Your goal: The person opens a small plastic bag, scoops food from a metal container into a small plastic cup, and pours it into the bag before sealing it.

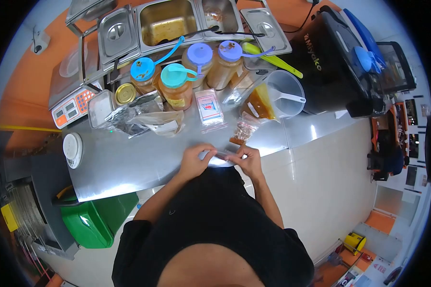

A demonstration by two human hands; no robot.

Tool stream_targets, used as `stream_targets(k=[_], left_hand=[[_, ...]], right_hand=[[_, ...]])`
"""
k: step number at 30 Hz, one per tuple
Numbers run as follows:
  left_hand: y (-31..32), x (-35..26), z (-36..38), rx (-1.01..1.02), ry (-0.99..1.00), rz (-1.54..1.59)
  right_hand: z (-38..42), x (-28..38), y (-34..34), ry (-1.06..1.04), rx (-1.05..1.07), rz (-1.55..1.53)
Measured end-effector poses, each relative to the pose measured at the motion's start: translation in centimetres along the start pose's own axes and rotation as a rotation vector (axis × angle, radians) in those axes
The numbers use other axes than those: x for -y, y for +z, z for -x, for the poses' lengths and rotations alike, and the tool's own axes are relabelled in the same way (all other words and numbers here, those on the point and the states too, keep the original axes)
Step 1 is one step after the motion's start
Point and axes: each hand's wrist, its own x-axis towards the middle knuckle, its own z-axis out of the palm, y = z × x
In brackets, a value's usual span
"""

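— What do the two hands hold?

— The left hand (pixel 192 161) and the right hand (pixel 248 160) hold together a small clear plastic bag (pixel 219 157), thin and shiny. The fingers of each hand are closed on one end of it, and the bag is stretched flat between them. It is at the near edge of the worktop (pixel 129 165), just in front of the person's black shirt.

— How is the worktop?

— It is smooth grey metal and it reflects the light. Just beyond the right hand lies a small packet (pixel 244 130) of clear plastic with something brown inside; I cannot tell what. Farther back lies a flat rectangular packet (pixel 209 108), white with a red and blue print.

— And behind these?

— Four round plastic jars with amber content stand close together: two have teal lids (pixel 175 75) and two have violet lids (pixel 199 53). At their right a clear plastic jug (pixel 283 93) holds brown sauce and a white spoon. At their left lies a crumpled silver foil bag (pixel 133 115), and near it a round gold tin lid (pixel 125 93). A scale with orange buttons (pixel 72 107) stands at the left end. At the far side, steel trays (pixel 167 21) are sunk in the counter, some of them with lids.
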Motion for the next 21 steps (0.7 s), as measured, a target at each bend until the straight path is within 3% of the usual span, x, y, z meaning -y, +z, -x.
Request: stream_targets(k=[2,3,5,7,9,10,14,18,21], left_hand=[[0.3,0.5,-1.8,-0.079,0.216,-0.171],[0.4,0.4,-2.7,-0.077,0.223,-0.169],[0.6,0.0,-4.4,-0.212,0.504,-0.709],[0.8,1.3,-5.3,-0.227,0.517,-0.78],[0.7,2.7,-5.9,-0.244,0.531,-0.854],[0.5,3.3,-5.9,-0.214,0.507,-0.845],[0.0,4.2,-5.5,-0.089,0.343,-0.9],[-0.2,2.3,-6.0,-0.096,0.438,-0.84],[-0.8,3.3,-6.9,0.013,0.462,-0.914]], right_hand=[[-1.6,-0.3,-1.3,-0.02,-0.063,-0.028],[-2.4,-0.3,-1.9,-0.037,-0.12,-0.062],[-4.0,-0.3,-3.5,-0.012,-0.16,0.12],[-4.3,-0.3,-4.1,0.015,-0.2,0.305],[-4.4,-0.3,-4.0,-0.253,-0.537,0.6],[-4.1,-0.2,-3.9,-0.292,-0.589,0.584],[-2.7,0.9,-0.8,-0.257,-0.566,0.248],[-2.2,1.7,3.1,-0.312,-0.265,0.281],[-2.4,1.3,5.0,-0.394,-0.158,0.23]])
